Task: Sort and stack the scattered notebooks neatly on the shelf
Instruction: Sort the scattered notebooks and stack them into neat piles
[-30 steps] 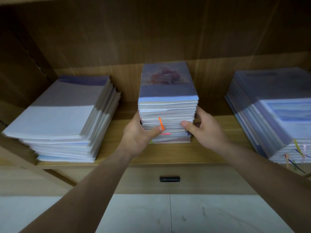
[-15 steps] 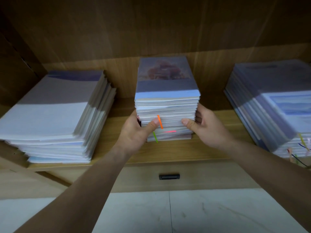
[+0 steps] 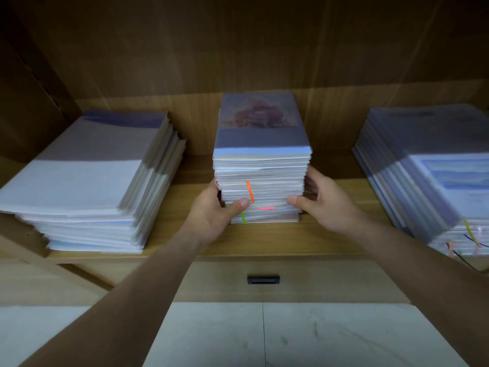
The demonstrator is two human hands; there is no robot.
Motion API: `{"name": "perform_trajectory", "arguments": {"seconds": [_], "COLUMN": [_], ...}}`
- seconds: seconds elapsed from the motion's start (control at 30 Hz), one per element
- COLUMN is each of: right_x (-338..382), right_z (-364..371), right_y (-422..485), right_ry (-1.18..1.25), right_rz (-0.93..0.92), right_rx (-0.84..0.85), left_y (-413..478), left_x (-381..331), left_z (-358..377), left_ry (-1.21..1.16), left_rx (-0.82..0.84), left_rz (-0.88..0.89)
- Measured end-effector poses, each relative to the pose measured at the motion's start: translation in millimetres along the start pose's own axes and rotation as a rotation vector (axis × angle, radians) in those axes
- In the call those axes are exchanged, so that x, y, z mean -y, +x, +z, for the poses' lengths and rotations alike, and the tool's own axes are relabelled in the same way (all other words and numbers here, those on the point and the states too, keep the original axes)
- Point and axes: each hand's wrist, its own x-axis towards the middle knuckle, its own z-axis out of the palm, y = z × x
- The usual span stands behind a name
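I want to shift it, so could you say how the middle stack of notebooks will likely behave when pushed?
Probably heavy: the middle stack is many notebooks deep and the left hand and right hand both grip it. It may shear, since its bottom notebooks already sit askew. Tall and narrow, it could tip if pushed near the top.

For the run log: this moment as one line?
step: holding middle stack | left hand: grips its left side | right hand: grips its right side | place: shelf
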Motion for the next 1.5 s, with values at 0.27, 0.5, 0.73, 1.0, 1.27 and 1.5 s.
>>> {"name": "perform_trajectory", "arguments": {"seconds": [0.27,0.5,0.73,1.0,1.27,1.5], "right_x": [-6,-5,-2,-3,-1,-4], "right_z": [8,13,24,24,25,31], "right_y": [0,-9,-9,-15,-16,-15], "right_ry": [-0.166,-0.154,-0.199,-0.201,-0.26,-0.276], "right_rz": [0.015,0.06,0.029,0.094,0.125,0.108], "right_rx": [-0.112,-0.091,-0.174,-0.108,-0.082,-0.111], "left_y": [1,-5,-3,-10,-7,-3], "left_x": [2,17,18,18,25,22], "left_z": [1,3,4,1,0,-1], "left_ry": [0.179,0.211,0.209,0.183,0.188,0.242], "left_rx": [-0.138,-0.11,-0.167,-0.132,-0.038,-0.013], "left_rz": [-0.016,-0.06,-0.091,-0.069,-0.017,-0.035]}}
